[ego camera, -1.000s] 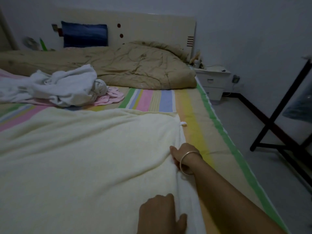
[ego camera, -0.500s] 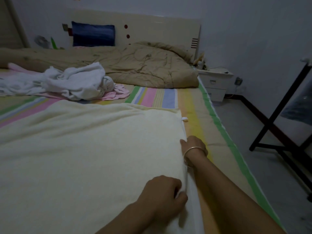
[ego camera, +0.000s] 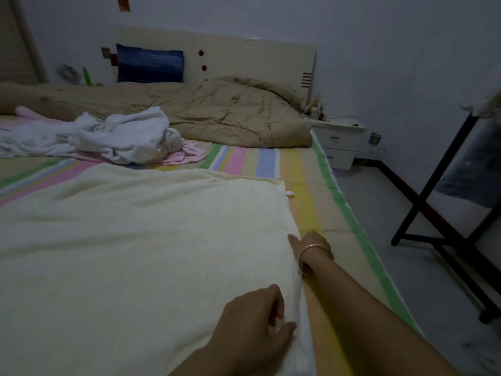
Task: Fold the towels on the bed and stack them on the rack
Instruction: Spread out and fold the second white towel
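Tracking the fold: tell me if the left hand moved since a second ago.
Yes: left hand crept forward along the cream towel, nearer its white tag.

Bare striped sheet (ego camera: 306,207) lies open right of the cream towel (ego camera: 135,253); the white towel heap (ego camera: 127,137) and quilt (ego camera: 230,115) block the far side; open floor (ego camera: 379,213) runs between that sheet's edge and the rack (ego camera: 429,185).

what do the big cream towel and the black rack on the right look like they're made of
Cream towel: likely cotton terry or a fleece-like cloth. It looks matte with a fuzzy nap and lies in soft, rounded creases. Black rack: thin straight bars with a dark, dull finish, probably painted metal, though dark wood cannot be ruled out in this dim light.
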Action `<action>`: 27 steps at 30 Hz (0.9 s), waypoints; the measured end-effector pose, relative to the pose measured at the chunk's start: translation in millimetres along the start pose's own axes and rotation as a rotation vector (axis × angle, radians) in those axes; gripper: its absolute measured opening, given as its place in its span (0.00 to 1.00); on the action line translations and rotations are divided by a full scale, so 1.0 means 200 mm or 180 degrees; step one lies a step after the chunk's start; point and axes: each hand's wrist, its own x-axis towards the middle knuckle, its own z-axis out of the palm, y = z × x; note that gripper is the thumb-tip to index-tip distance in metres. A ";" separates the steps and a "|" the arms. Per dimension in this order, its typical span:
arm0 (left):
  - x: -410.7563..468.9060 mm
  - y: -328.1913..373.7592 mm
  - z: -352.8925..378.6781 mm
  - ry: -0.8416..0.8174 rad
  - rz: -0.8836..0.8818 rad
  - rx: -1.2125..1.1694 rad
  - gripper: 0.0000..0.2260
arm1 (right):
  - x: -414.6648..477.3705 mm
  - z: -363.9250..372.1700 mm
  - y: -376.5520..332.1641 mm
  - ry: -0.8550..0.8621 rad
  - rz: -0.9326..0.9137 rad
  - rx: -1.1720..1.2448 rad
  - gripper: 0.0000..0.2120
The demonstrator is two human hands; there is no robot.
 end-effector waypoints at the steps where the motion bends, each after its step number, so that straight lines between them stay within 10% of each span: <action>1: -0.04 0.02 -0.01 0.0004 0.0015 0.0017 0.15 | -0.03 -0.01 0.03 -0.0121 -0.0067 0.0013 0.24; 17: -0.27 0.11 0.06 -0.0882 0.0399 0.0408 0.13 | -0.57 0.08 0.30 -0.0236 -0.0856 0.0127 0.23; 27: -0.49 0.01 -0.01 -0.0047 0.0701 -0.0297 0.03 | -0.65 0.03 0.35 -0.0167 -0.0788 0.0276 0.22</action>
